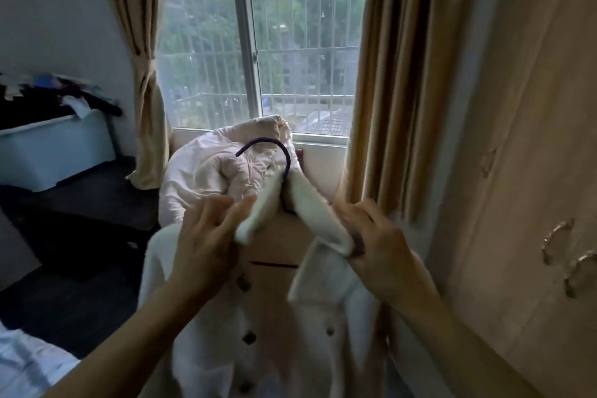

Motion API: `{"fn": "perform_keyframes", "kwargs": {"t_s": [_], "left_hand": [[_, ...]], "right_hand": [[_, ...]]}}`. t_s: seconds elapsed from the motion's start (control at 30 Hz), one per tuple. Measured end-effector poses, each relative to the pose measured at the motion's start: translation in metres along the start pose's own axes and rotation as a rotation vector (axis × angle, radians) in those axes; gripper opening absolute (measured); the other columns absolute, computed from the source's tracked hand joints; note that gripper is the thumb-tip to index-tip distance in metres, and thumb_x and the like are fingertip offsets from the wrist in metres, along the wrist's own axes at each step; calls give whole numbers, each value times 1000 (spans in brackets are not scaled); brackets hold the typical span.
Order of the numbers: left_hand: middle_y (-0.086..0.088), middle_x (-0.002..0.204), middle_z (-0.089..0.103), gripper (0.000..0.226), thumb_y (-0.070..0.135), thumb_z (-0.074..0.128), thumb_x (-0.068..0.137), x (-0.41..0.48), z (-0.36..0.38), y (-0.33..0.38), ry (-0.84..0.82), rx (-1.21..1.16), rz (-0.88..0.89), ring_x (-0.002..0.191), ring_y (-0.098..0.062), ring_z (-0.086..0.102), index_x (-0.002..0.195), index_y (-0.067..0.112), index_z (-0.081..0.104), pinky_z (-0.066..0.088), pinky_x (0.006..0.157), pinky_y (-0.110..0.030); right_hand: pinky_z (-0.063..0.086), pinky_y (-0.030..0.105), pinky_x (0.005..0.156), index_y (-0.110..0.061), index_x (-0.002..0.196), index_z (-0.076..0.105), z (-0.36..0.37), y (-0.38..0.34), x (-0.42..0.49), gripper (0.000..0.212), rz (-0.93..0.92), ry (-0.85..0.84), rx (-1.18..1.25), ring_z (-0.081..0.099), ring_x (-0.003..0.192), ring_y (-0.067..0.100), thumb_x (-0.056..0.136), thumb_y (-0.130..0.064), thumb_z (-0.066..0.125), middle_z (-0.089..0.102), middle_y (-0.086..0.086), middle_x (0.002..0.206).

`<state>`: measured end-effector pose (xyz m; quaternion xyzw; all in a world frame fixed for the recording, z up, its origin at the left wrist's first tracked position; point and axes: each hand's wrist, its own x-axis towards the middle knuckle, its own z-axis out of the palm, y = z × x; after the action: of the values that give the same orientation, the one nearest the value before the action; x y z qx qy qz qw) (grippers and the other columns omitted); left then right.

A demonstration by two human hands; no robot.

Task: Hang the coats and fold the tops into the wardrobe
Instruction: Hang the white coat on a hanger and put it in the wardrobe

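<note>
So we're on the hanging part here. The white fleece coat (258, 349) is on the purple hanger (274, 144), held up in front of the window, just left of the wardrobe (533, 171), whose doors look closed. Our left hand (206, 236) pinches the left collar flap with fairly straight fingers, and our right hand (381, 249) is curled round the right flap. Looks like we're tidying the collar (316, 213) over the hanger. The hook's free, not on any rail. Next move, we reckon: one hand takes the hook, the other pulls a door handle (559, 239). A pale puffy jacket (206, 171) sits behind the coat, probably next up.
</note>
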<state>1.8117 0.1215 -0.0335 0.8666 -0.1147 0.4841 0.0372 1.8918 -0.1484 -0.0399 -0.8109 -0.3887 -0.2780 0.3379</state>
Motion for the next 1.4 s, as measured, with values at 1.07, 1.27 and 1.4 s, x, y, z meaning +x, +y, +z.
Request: {"fn": "perform_keyframes", "kwargs": {"t_s": [1.07, 1.27, 1.4], "left_hand": [[-13, 112, 56, 35, 20, 50, 93, 211, 368, -75, 81, -494, 199, 98, -33, 53, 126, 10, 54, 43, 78, -41], [-14, 110, 56, 38, 16, 55, 89, 279, 441, -61, 86, -518, 314, 94, -34, 53, 126, 11, 55, 42, 78, -41], [-15, 107, 59, 44, 8, 66, 82, 331, 481, -38, 146, -567, 347, 94, -33, 54, 125, 10, 57, 42, 78, -40]], "right_hand": [[38, 6, 80, -23, 128, 53, 37, 260, 148, 42, 243, 167, -385, 44, 100, -4, 88, -25, 64, 47, -10, 118], [37, 8, 84, -25, 125, 54, 20, 346, 176, 38, 287, 213, -396, 46, 101, -2, 88, -30, 62, 46, -11, 118], [39, 14, 87, -18, 123, 58, -4, 390, 197, 39, 285, 313, -481, 47, 103, 3, 90, -39, 52, 49, -5, 118]]}}
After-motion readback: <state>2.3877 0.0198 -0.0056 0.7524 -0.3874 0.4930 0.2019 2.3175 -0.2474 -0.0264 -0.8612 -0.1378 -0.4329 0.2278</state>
